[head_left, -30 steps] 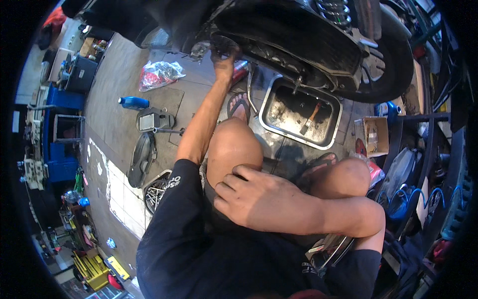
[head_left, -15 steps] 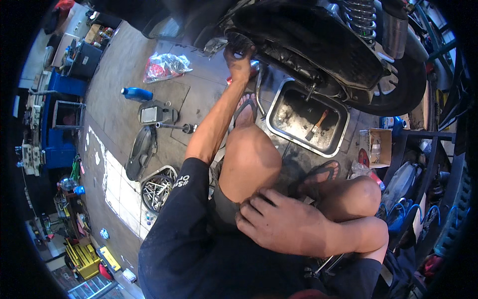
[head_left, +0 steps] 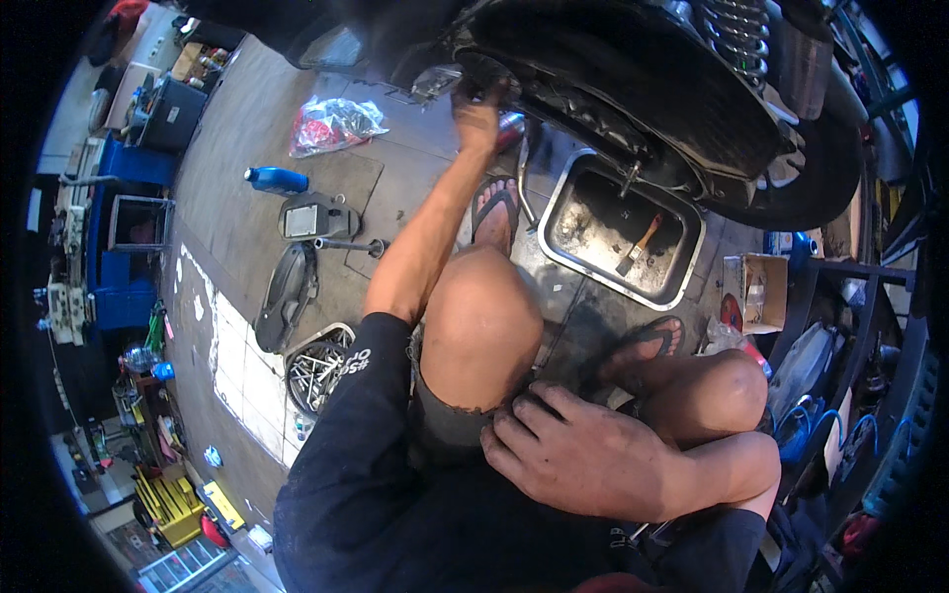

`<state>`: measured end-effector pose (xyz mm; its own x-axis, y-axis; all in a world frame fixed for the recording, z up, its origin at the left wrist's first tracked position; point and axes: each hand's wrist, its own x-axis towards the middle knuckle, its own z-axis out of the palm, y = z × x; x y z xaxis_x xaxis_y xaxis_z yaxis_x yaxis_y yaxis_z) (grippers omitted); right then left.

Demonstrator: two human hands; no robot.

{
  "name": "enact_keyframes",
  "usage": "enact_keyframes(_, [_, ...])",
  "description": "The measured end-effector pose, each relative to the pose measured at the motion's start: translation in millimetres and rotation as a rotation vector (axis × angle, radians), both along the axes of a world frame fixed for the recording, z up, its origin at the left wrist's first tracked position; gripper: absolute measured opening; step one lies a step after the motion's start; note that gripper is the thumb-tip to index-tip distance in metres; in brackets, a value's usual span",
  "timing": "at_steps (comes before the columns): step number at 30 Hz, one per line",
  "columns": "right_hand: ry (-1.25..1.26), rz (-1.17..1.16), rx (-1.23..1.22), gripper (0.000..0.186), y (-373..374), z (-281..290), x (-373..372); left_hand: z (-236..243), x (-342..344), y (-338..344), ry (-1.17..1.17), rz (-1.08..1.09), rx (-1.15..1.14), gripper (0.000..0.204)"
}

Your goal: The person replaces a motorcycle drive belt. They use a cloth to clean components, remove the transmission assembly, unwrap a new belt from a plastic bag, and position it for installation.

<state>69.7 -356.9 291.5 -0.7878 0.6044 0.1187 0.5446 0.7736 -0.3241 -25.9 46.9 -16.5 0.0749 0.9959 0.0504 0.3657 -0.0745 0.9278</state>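
Observation:
My left hand (head_left: 476, 116) reaches under the black scooter (head_left: 613, 69), its fingers closed at a dark part (head_left: 486, 79) I cannot make out, beside a small clear piece (head_left: 435, 83). A red cylinder (head_left: 510, 131) and a bent metal pipe (head_left: 525, 193) are just behind it. My right hand (head_left: 554, 445) rests on my left thigh, fingers loosely curved and apart, holding nothing. Below the scooter, a steel drain pan (head_left: 615, 277) holds dark residue and a paintbrush (head_left: 640, 242).
On the floor lie a plastic bag (head_left: 336, 127), blue bottle (head_left: 277, 180), grey case (head_left: 316, 217), black panel (head_left: 285, 295) and tray of tools (head_left: 321, 374). A cardboard box (head_left: 763, 293) and dark shelving (head_left: 840, 356) stand right. Blue equipment (head_left: 124, 272) lines the left.
My left arm and hand sit slightly further right in the view, still under the scooter. My right hand has slid down and right along the thigh, partly with the camera's shift.

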Motion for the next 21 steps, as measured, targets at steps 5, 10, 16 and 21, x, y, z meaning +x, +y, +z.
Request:
enact_keyframes(5, [-0.020, 0.014, -0.046, 0.030, 12, -7, -7, 23, 38, -14, -0.165, 0.003, 0.074, 0.068])
enact_keyframes(10, [-0.023, 0.113, -0.074, 0.032, 29, 6, -25, 9, 5, 0, 0.556, -0.156, 0.584, 0.052])
enact_keyframes(16, [-0.091, 0.166, -0.161, 0.035, 44, 3, -30, 4, -14, -38, 0.188, 0.001, 0.187, 0.061])
enact_keyframes(21, [-0.060, -0.075, -0.365, 0.039, 46, 7, -38, 16, -132, -175, -0.123, -0.100, 0.005, 0.031])
